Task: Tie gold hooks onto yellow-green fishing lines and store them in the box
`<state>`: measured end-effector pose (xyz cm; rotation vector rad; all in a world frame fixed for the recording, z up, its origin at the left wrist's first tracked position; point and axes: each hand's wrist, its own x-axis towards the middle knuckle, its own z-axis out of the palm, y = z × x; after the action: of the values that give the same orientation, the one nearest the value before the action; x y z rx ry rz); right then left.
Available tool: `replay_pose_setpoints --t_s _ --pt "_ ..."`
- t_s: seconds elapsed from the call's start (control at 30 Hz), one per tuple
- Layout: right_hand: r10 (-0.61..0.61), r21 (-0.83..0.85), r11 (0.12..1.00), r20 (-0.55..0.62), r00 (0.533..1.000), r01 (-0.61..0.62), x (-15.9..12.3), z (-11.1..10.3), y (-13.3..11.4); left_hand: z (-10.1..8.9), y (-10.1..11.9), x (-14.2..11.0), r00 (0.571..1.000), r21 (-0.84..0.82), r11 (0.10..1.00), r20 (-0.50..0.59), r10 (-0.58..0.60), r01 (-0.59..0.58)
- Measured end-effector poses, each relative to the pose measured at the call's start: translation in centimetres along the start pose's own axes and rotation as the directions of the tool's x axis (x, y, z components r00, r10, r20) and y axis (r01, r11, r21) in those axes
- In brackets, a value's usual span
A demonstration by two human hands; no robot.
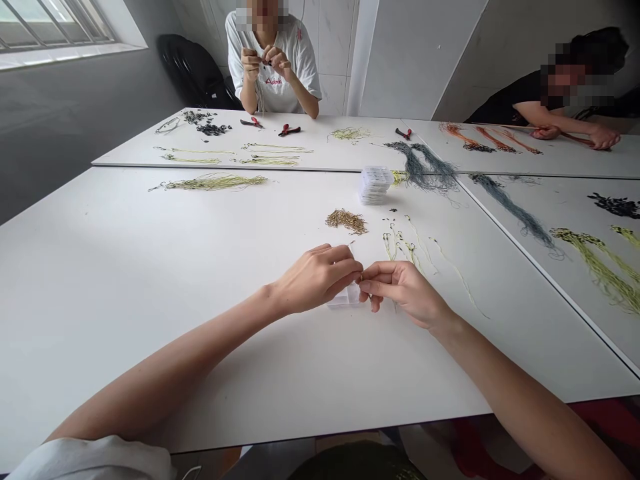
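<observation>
The left hand (315, 280) and right hand (405, 293) meet at the fingertips, pinched narrow on a tiny gold piece (361, 278); a clear plastic box (341, 297) lies just below the left hand; a heap of gold bits (347, 221) sits ahead of both hands; green strings (397, 245) lie just past the right hand on the white surface (150, 267).

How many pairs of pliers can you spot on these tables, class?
3. One pair of pliers and a second pair of pliers lie near each other on the far table; a third pair of pliers lies further right, near that table's edge. Others may be hidden.
</observation>
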<state>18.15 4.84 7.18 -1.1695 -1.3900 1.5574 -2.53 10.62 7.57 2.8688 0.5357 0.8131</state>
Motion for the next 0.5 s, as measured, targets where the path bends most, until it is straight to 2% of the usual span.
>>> replay_pose_setpoints --t_s 0.33,0.5 --pt "-0.045 -0.02 0.999 -0.022 0.999 0.045 -0.03 0.06 -0.08 -0.12 0.06 -0.04 0.997 -0.13 0.989 0.018 -0.073 0.075" --pt "-0.051 -0.021 0.998 -0.001 0.999 0.051 -0.05 0.07 -0.07 -0.4 0.01 0.01 0.997 -0.157 0.985 0.053 -0.063 0.071"
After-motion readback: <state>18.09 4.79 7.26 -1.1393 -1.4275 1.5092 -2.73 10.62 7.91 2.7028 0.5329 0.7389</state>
